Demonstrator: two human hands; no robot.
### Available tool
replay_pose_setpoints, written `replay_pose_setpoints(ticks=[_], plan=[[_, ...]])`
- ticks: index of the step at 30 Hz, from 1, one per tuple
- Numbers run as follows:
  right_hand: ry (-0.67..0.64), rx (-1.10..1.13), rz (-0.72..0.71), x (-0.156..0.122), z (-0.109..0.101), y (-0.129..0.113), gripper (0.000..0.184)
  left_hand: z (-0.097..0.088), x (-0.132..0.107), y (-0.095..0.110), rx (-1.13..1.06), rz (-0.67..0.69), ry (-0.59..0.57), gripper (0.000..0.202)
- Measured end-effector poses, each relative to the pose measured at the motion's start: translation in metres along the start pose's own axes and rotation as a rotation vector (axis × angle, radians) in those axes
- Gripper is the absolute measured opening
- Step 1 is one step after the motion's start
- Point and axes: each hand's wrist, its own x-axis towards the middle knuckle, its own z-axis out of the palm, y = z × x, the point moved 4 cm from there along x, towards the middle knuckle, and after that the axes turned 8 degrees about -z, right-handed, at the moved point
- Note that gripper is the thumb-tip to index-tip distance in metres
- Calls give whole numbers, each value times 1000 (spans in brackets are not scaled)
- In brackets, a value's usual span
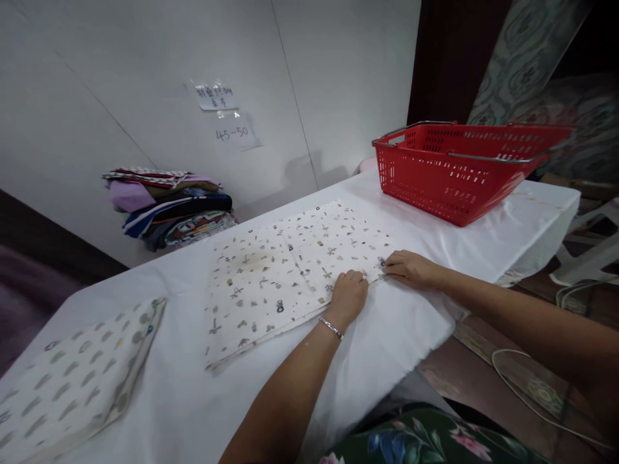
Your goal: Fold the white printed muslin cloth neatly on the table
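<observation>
A white cloth [271,270] with small grey and brown prints lies folded into a flat rectangle on the table, its layers showing along the near edge. My left hand [350,298], with a silver bracelet at the wrist, has its fingers curled over that near edge, close to the right end. At the near right corner, my right hand [410,268] pinches the cloth between thumb and fingers. To the left lies another folded cloth [72,380], white with grey brush-stroke marks and partly cut off by the frame.
A red plastic basket [449,187] with metal handles stands at the table's far right. Beyond the far edge, at left, is a pile of folded clothes [178,209]. White fabric covers the table [184,399]. Paper notes [216,96] hang on the wall. A cable [512,380] crosses the floor.
</observation>
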Motion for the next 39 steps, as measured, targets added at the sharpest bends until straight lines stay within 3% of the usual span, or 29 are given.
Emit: replay_pose_setpoints(ticks=[5, 14, 31, 39], plan=[[-13, 69, 46, 2, 1, 5, 26, -2, 2, 1, -19, -8, -42, 14], [-67, 44, -6, 4, 2, 7, 26, -2, 4, 2, 38, -34, -34, 19], [0, -91, -64, -1, 4, -4, 26, -9, 3, 9, -3, -60, -20, 12], [4, -164, -28, 0, 7, -6, 26, -7, 3, 3, -71, -162, -3, 15]])
